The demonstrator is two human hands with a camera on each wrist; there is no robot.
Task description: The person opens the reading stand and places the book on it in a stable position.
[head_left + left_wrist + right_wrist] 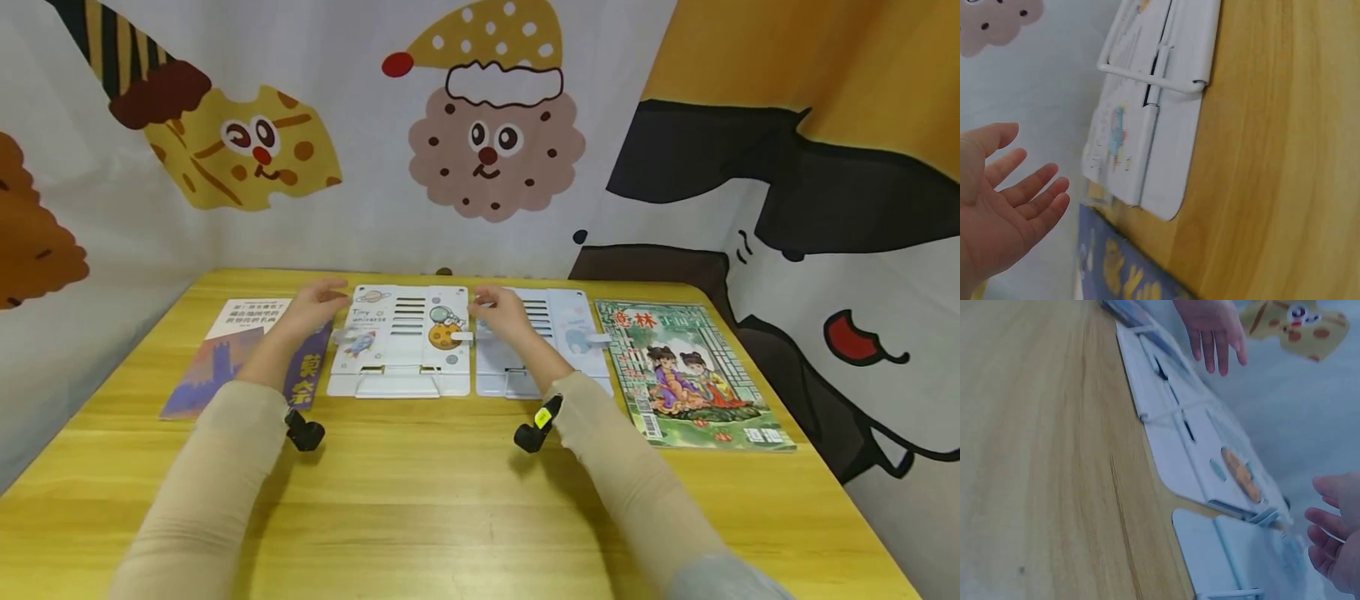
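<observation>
Two white folding book stands lie side by side on the wooden table. The left stand [408, 362] carries a "Tiny universe" print with a rocket and an astronaut; the right stand [551, 354] is partly covered by my right arm. My left hand [309, 310] hovers at the left stand's upper left corner, fingers spread and holding nothing, as the left wrist view also shows. Above the gap between both stands is my right hand [501, 312], its fingers loosely bent. In the right wrist view this hand [1340, 534] shows bare, apart from the stands.
A purple and white book [217, 367] lies left of the stands, partly under my left forearm in view. To their right is a green illustrated magazine [697, 379]. A cartoon-printed curtain [360, 233] hangs behind the table [420, 500].
</observation>
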